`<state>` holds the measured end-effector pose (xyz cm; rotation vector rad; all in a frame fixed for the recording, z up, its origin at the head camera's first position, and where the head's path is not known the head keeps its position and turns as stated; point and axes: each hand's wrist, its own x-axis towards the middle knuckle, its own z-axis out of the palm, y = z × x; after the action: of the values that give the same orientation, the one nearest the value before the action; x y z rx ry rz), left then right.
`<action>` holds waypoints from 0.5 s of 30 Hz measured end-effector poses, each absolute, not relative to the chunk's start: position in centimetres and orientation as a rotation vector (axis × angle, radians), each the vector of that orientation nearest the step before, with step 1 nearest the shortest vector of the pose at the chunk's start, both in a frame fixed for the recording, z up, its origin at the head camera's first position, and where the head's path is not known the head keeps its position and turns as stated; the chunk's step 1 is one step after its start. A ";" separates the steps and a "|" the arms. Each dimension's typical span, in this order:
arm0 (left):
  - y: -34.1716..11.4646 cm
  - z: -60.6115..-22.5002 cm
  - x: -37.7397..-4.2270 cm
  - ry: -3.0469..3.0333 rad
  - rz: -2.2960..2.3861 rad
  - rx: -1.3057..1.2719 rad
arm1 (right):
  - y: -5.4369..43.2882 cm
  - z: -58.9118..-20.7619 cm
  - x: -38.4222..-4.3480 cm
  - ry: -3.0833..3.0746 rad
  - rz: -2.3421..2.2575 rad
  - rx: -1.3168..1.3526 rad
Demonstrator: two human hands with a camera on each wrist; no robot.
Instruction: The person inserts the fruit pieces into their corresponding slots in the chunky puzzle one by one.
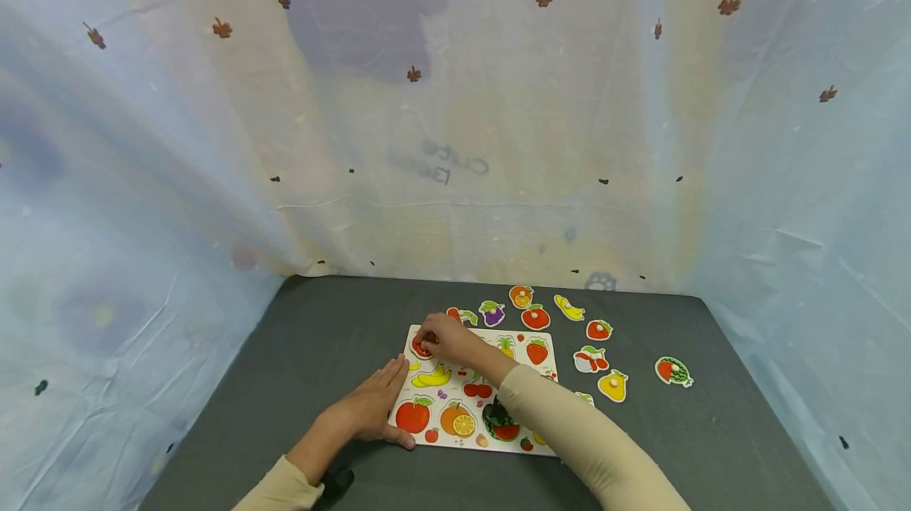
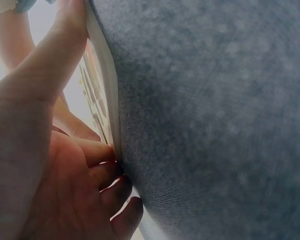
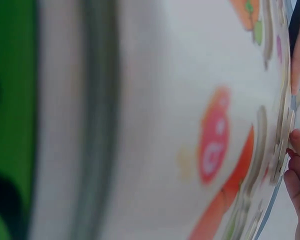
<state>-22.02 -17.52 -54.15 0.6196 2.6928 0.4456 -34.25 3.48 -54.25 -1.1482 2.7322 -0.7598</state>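
At lower centre, a red piece (image 1: 421, 348) is pinched by the right hand (image 1: 448, 338) at the board's (image 1: 454, 392) upper-left corner, seating unclear; the edge is steadied by the left hand (image 1: 377, 405), spread. Loose fruit pieces (image 1: 613, 387), rightward, appear unplaced.

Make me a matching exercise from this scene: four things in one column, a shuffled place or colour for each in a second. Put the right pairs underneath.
Column one
1. Left hand
2. Right hand
3. Loose watermelon piece
4. Loose grape piece

Column two
A. Farthest right of the loose pieces
B. Over the far left corner of the board
C. Mostly purple
D. At the board's near left corner

Pairs: 1-D, 2-B, 3-A, 4-C
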 end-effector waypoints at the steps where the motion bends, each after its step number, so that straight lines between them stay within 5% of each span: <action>1: -17.5 -54.2 -22.0 2.692 0.449 0.621 | 3.5 -54.3 -34.3 2.733 -0.754 -1.157; 15: -17.6 -54.3 -21.9 2.689 0.457 0.630 | 3.6 -54.3 -34.3 2.708 -0.755 -1.240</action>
<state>-21.94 -17.59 -54.31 0.6298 2.6886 0.4571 -34.29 3.61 -54.30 -1.2400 2.7083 -0.7550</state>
